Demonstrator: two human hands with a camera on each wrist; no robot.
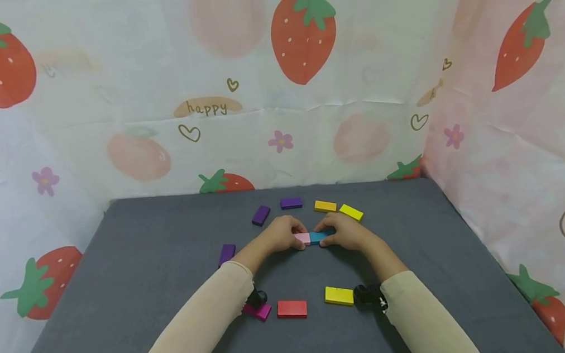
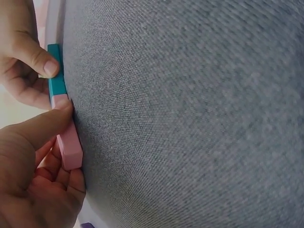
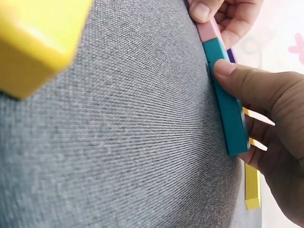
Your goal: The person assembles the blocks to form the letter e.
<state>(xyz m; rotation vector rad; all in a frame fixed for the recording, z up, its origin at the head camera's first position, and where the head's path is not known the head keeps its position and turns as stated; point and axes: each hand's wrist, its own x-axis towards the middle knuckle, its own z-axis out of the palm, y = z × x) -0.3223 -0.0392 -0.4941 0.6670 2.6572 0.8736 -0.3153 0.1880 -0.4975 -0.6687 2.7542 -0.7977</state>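
Note:
Near the middle of the table, a pink block (image 1: 302, 238) and a blue block (image 1: 318, 238) lie end to end, their short ends meeting. My left hand (image 1: 283, 234) pinches the pink block between thumb and fingers. From the other side my right hand (image 1: 345, 231) grips the blue block the same way. In the left wrist view the left thumb lies along the near face of the pink block (image 2: 70, 145), fingers behind it. The right wrist view shows the right thumb on the near face of the blue block (image 3: 230, 118).
Behind the hands lie two purple blocks (image 1: 291, 203), an orange-yellow block (image 1: 325, 206) and a yellow block (image 1: 351, 212). Another purple block (image 1: 226, 253) sits beside the left forearm. Nearer are a magenta block (image 1: 258, 311), a red block (image 1: 292, 309) and a yellow block (image 1: 339, 295).

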